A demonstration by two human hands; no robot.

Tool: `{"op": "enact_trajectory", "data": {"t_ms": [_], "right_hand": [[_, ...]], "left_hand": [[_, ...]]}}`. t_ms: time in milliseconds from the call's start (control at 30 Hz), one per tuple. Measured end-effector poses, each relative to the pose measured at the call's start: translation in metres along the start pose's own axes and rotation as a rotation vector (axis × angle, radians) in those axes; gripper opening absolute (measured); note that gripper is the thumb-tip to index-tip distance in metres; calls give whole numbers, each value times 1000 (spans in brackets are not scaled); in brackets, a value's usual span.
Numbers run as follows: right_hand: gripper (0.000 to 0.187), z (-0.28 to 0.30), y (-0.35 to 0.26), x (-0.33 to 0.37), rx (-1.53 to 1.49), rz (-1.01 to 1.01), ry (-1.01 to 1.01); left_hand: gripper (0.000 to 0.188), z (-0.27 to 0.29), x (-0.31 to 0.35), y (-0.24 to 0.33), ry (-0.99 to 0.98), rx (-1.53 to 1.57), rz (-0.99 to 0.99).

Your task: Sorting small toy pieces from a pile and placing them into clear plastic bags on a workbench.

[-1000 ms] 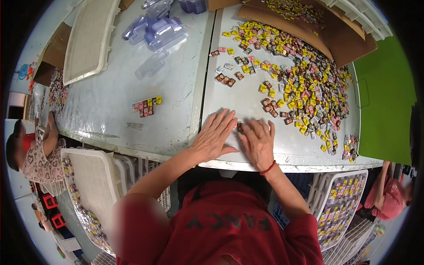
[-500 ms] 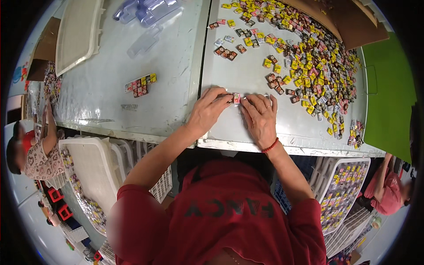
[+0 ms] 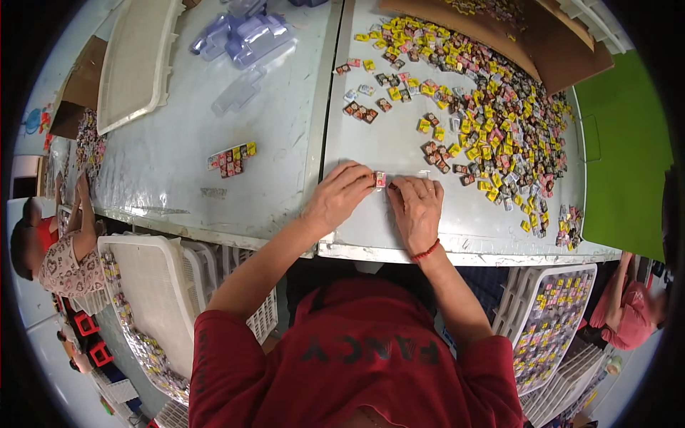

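Observation:
Near the front edge of the right-hand table, my left hand is closed, its thumb and fingertips pinching a small pink-and-white printed block. A dark sliver shows between the fingertips and that block. Close on its right, my right hand is closed too, with a small dark block partly visible at its fingertips. Over on the left-hand table lies a compact group of pink, brown and yellow blocks, set side by side.
A big heap of loose blocks spreads over the right-hand table below a cardboard box. Clear plastic trays lie at the far left, beside a white crate lid. Filled crates stand below. Co-workers sit at both sides.
The whole view has shifted, so the tables sit lower in the picture. My right hand's fingers have drawn closer together. The pink-and-white block stays between my hands.

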State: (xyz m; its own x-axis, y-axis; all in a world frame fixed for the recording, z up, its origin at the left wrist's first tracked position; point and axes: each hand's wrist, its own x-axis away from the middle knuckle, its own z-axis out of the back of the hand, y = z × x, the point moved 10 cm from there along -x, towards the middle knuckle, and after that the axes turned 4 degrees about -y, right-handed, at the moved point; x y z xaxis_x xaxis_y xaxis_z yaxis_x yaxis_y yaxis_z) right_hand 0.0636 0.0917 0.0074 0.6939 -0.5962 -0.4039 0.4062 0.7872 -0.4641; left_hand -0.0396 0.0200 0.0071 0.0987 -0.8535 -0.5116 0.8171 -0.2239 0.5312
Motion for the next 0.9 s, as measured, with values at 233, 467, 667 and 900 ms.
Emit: {"op": "enact_trajectory", "data": {"t_ms": [233, 467, 667, 900], "right_hand": [[18, 1, 4, -10, 120, -79, 3], [17, -3, -7, -11, 218, -93, 0], [13, 3, -9, -14, 202, -40, 9], [25, -2, 7, -104, 139, 222, -45]], "left_hand": [[20, 1, -3, -1, 0, 9, 13], [20, -2, -1, -5, -11, 23, 9], [15, 4, -1, -6, 23, 76, 35], [17, 41, -72, -85, 66, -63, 220]]}}
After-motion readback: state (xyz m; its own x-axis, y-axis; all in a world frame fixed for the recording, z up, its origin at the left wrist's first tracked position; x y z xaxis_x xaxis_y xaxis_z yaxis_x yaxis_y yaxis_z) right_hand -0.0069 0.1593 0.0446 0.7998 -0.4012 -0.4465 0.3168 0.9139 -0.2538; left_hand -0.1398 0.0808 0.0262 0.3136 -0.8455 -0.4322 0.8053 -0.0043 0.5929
